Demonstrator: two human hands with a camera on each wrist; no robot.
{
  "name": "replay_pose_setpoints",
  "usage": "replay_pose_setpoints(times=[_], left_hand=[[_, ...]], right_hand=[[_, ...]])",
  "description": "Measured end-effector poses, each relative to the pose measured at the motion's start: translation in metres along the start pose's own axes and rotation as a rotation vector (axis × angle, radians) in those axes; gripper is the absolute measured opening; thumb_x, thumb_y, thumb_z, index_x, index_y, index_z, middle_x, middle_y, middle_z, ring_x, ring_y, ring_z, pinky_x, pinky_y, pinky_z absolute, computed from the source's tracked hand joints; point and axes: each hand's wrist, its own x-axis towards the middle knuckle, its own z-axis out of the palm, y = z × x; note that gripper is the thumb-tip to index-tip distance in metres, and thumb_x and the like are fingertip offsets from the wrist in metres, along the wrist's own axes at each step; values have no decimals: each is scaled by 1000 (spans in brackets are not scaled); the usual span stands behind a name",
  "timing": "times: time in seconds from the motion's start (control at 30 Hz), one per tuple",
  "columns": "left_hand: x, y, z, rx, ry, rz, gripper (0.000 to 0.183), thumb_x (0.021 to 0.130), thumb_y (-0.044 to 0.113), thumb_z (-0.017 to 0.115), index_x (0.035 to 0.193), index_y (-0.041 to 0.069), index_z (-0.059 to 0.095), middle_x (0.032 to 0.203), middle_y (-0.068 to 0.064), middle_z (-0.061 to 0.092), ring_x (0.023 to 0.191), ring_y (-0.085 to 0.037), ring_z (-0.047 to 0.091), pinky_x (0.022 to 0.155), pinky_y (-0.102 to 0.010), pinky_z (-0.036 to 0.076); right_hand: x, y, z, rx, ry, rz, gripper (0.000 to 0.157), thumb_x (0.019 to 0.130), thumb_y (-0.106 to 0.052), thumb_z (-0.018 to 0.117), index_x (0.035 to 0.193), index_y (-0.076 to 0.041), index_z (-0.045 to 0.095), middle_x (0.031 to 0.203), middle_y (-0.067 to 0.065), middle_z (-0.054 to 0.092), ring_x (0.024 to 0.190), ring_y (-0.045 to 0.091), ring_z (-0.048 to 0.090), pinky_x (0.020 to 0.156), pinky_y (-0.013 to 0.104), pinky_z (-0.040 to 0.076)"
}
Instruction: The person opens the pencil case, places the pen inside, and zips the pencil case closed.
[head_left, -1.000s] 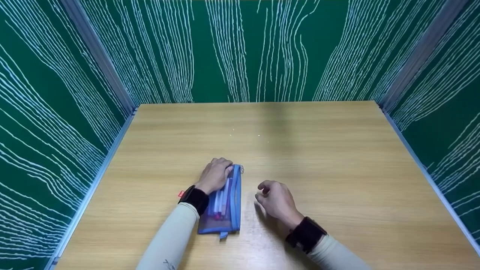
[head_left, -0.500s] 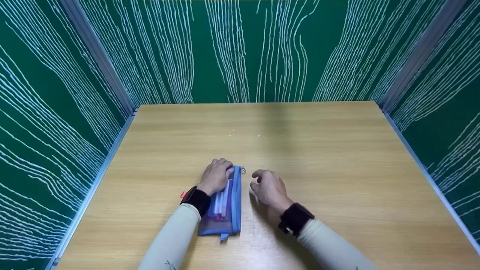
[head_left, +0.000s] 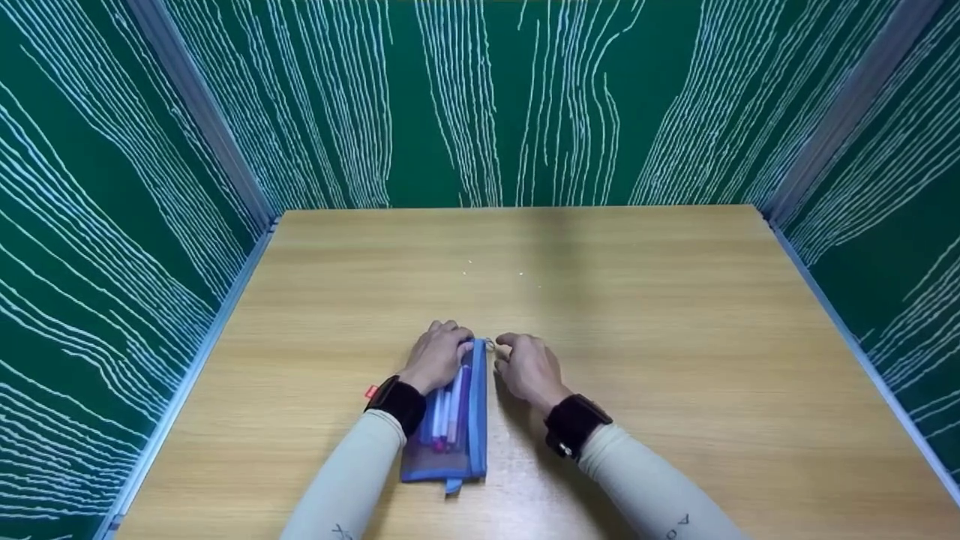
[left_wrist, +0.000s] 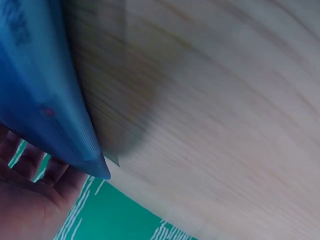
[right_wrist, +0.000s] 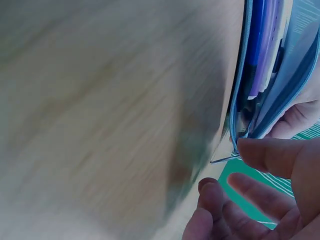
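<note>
A blue mesh pencil case (head_left: 478, 420) with several pens (head_left: 448, 416) inside lies lengthwise near the front of the table. At its far end my left hand (head_left: 437, 358) grips the case, thumb over the top; in the left wrist view, its fingers are behind the blue mesh (left_wrist: 45, 90). The zip stands open in the right wrist view, showing blue, purple and white pens (right_wrist: 265, 45). My right hand (head_left: 531, 369) is at the far right corner beside the zip pull (right_wrist: 225, 160). Its thumb overlaps the zip's end there, while the other fingers are loosely bent and apart from it.
The wooden table (head_left: 675, 337) carries a few tiny white specks (head_left: 521, 274) beyond the hands. Green walls (head_left: 435, 112) with white wavy lines enclose its back and sides. A blue fabric tab (head_left: 453, 486) sticks out from the case's near end.
My right hand has moved left and away from me, up to the zip pull. The left hand has stayed on the case; both sit slightly lower in the head view.
</note>
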Motion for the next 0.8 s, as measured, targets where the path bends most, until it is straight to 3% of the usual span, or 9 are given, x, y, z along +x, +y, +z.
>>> replay_pose_setpoints(times=[0.2,0.4,0.67,0.8], left_hand=[[0,2,0,15,1,14,17,102,22,62,107,10,73,102,-9,67,99,-32,58,86,-48,48],[3,3,0,14,-11,6,17,101,24,63,102,10,71,100,-8,68,98,-31,59,86,-49,47],[5,3,2,-37,-7,22,12,99,19,65,95,8,68,96,-9,70,92,-32,61,82,-48,49],[4,3,2,-58,-15,28,9,98,16,66,94,8,68,93,-9,70,89,-31,62,80,-48,49]], right_hand=[[5,-1,4,-26,3,-9,41,88,-12,78,129,-16,72,123,16,71,109,35,67,86,48,56],[9,-3,10,-93,4,-25,42,87,-14,79,129,-20,73,117,17,70,101,34,68,81,47,56],[11,-3,15,-144,56,-73,19,88,-20,80,106,-23,83,96,9,69,87,31,68,72,48,56],[11,-3,14,-166,81,-99,13,86,-18,80,98,-21,84,93,9,71,85,32,69,72,49,55]])
